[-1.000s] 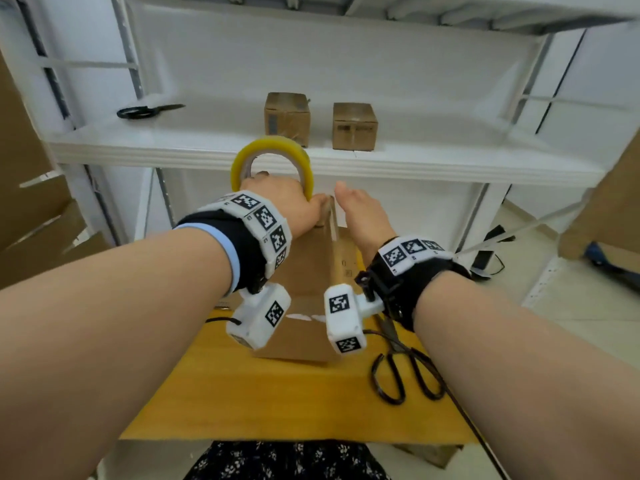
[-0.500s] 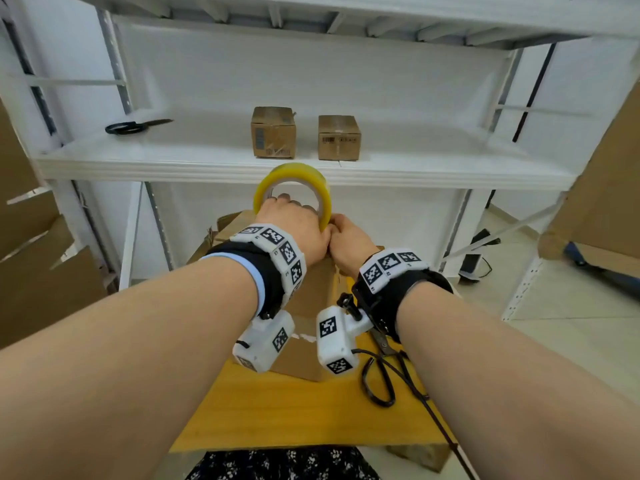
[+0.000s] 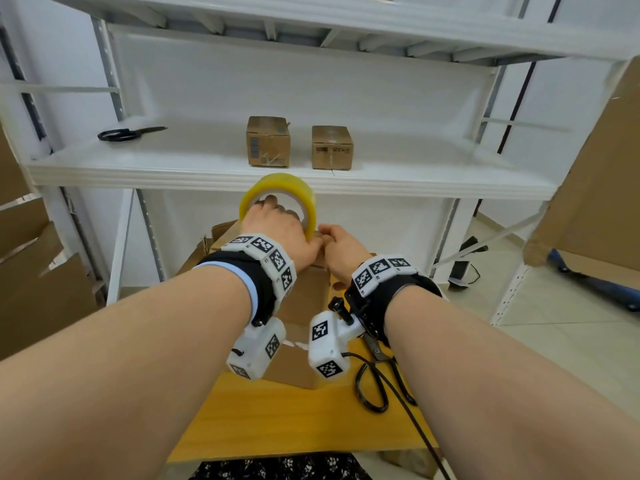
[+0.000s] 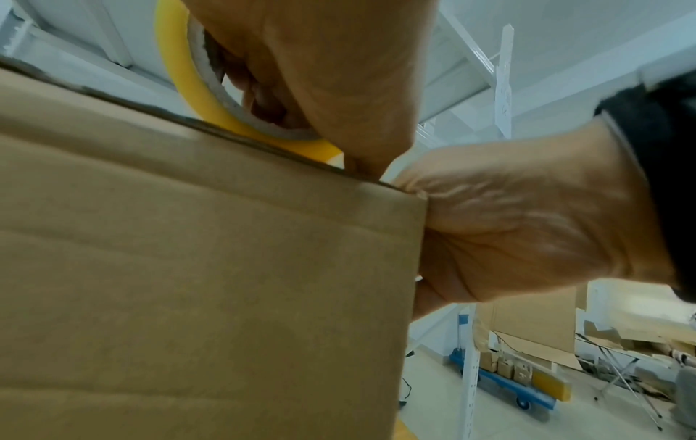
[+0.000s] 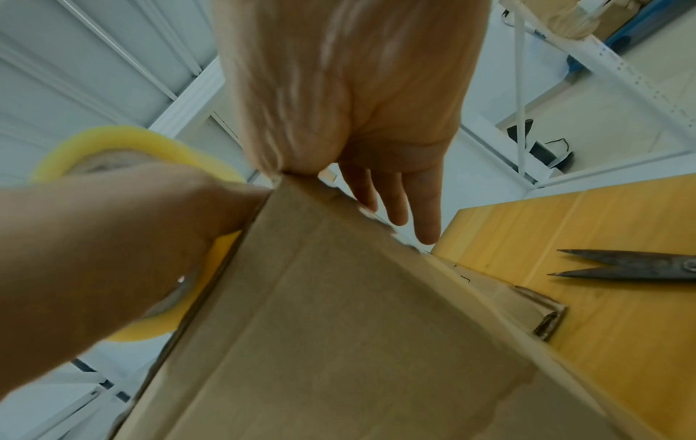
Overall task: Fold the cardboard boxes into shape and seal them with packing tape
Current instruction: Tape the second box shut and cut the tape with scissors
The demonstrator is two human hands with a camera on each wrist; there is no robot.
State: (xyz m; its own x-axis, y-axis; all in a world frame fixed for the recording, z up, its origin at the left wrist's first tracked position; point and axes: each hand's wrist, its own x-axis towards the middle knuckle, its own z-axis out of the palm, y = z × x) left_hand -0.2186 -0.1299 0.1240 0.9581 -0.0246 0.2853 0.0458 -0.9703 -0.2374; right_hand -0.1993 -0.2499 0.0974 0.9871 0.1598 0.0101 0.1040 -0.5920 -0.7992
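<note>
- Cardboard box (image 3: 304,299): brown, upright on the counter (image 3: 294,420), at its far middle part; plain side panels face both wrist cameras, no print readable on them. This box serves as landmark for all entries below.
- Tape roll (image 3: 277,199): yellowish packing tape on a pale core, standing on edge at the top far edge of the box, against its upper left corner.
- Left hand (image 3: 277,226): above the box top, fingers curled through the roll's core and gripping it; the thumb tip presses at the box's top corner.
- Right hand (image 3: 341,249): at the top right corner of the box, just beside the left hand; palm against the corner edge, fingers (image 5: 421,208) extended and relaxed down the far side. Holds nothing.
- Scissors (image 3: 377,375): dark, black-handled, flat on the counter just right of the box, blades apart.
- Shelf (image 3: 173,168): white, beyond and above the box.
- Two small boxes (image 3: 268,142): closed, brown, side by side on the shelf, straight beyond the box; each bears barcode labels, text too small to read.
- Second scissors (image 3: 128,133): black, on the shelf, far left of the box.
- Flattened cardboard (image 3: 34,271): stacked well left of the box; a further large sheet leans well to its right.
</note>
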